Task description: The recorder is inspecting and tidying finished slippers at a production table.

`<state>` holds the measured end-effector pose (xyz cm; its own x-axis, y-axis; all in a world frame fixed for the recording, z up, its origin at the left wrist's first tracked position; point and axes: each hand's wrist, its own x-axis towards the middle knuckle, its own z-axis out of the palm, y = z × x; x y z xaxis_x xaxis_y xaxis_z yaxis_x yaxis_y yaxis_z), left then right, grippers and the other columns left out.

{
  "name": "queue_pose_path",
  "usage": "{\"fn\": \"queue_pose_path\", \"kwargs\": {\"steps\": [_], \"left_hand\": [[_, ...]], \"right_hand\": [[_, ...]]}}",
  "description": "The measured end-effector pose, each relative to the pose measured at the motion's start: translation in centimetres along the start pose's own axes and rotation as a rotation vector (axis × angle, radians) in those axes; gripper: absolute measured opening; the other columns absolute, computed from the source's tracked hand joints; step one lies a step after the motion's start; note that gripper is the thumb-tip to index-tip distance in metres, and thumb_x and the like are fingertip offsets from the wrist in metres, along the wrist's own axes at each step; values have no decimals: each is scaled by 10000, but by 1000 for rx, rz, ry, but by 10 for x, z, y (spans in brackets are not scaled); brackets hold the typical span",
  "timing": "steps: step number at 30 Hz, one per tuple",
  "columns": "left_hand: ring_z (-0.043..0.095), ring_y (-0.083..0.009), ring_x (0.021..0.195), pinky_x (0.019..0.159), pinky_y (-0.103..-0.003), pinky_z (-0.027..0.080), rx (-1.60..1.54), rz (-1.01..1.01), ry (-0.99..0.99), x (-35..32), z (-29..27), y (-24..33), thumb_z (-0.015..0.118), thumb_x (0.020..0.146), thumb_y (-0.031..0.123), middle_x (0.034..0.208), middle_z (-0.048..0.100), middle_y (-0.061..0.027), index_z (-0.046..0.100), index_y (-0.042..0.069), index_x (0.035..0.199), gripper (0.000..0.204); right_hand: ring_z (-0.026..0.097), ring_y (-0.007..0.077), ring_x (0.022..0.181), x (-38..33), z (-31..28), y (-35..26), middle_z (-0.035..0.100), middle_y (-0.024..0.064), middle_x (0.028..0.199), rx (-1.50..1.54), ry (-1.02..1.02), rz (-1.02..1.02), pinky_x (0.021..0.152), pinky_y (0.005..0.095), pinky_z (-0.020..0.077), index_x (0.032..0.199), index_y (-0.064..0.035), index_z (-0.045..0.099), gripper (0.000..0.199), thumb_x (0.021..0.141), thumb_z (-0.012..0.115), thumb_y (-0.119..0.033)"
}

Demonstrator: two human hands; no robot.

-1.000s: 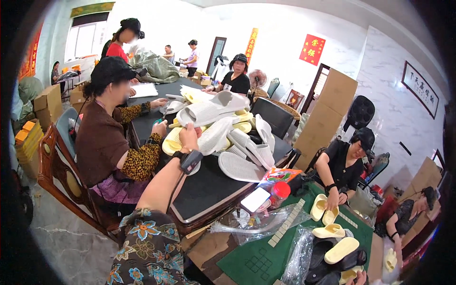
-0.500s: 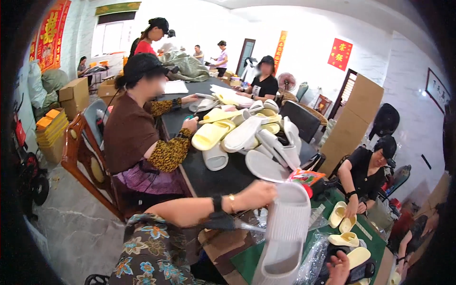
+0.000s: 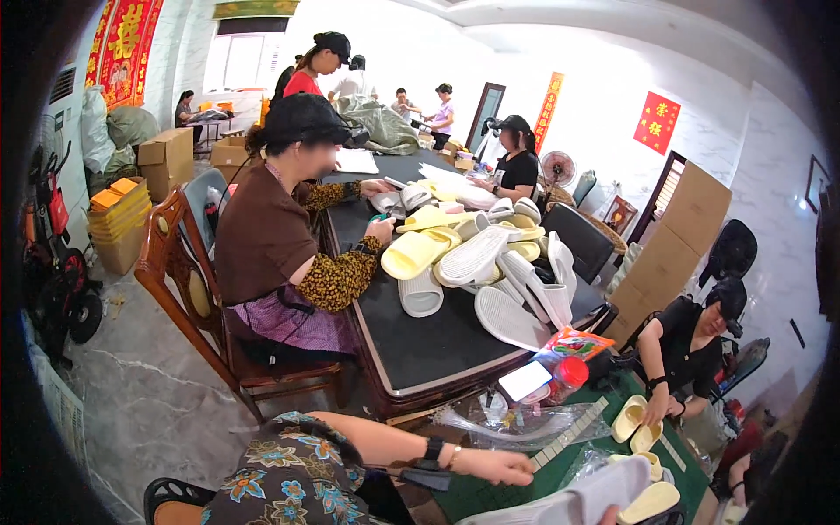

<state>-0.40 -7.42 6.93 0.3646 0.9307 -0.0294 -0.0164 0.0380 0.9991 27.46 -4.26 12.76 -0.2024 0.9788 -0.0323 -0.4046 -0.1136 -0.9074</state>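
Note:
Over the green work surface [image 3: 464, 500], a pair of light-grey slippers [image 3: 612, 483] lies tilted toward the lower edge. At that edge only a few fingers of my right hand [image 3: 610, 515] show, gripping the pair; the rest is out of view. My left hand [image 3: 500, 467], with a black wristband and a bracelet, is just above and left of the slippers, apart from them. Its fingers are loosely stretched out, with nothing seen in them. Yellow slippers [image 3: 654, 504] lie beyond the grey pair. Clear plastic bags [image 3: 525, 422] lie past my left hand.
A heap of grey and yellow slippers [image 3: 512, 322] covers part of the dark table [image 3: 411, 354]. A red-lidded jar [image 3: 570, 374] and a white card-like item [image 3: 524, 382] stand nearby. One co-worker [image 3: 284, 219] sits at left; another [image 3: 687, 350] handles yellow slippers at right.
The grey slippers have gone from upright to nearly flat, lower and to the right. My left hand has come off them and moved down. The view has shifted left.

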Motion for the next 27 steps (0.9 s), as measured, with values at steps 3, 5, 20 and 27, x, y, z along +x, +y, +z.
{"fn": "queue_pose_path", "kwargs": {"steps": [3, 5, 20, 27], "left_hand": [[512, -99, 912, 720, -250, 456, -149, -39, -155, -23, 0, -52, 588, 930, 402, 1075, 555, -30, 422, 1, 1325, 587], [499, -120, 1032, 781, -238, 452, -259, -98, -290, -36, 2, -70, 659, 877, 449, 1207, 529, -64, 276, 14, 1454, 818], [587, -149, 1030, 894, -302, 480, -230, 157, 647, -59, -19, -57, 509, 952, 90, 1178, 608, -58, 540, 4, 1246, 308], [538, -89, 770, 684, -265, 452, 151, 258, 760, -64, -54, 31, 592, 931, 213, 827, 605, 0, 623, -17, 990, 239]], "right_hand": [[499, 323, 1199, 16, -12, 2, 500, 172, 1335, 9, 56, -62, 1017, 460, 405, 1380, 34, 389, 615, 986, 429, -437], [471, 318, 1234, 20, -16, 0, 490, 157, 1359, 190, 92, -35, 1047, 464, 371, 1393, 16, 380, 599, 992, 436, -424], [449, 352, 1250, 3, -68, 28, 455, 171, 1394, -317, 283, -433, 1066, 465, 319, 1391, 38, 372, 524, 965, 520, -227], [608, 242, 1038, -3, -105, 26, 618, 110, 1160, 107, 256, -241, 894, 402, 487, 1254, -6, 517, 418, 945, 534, -287]]}}
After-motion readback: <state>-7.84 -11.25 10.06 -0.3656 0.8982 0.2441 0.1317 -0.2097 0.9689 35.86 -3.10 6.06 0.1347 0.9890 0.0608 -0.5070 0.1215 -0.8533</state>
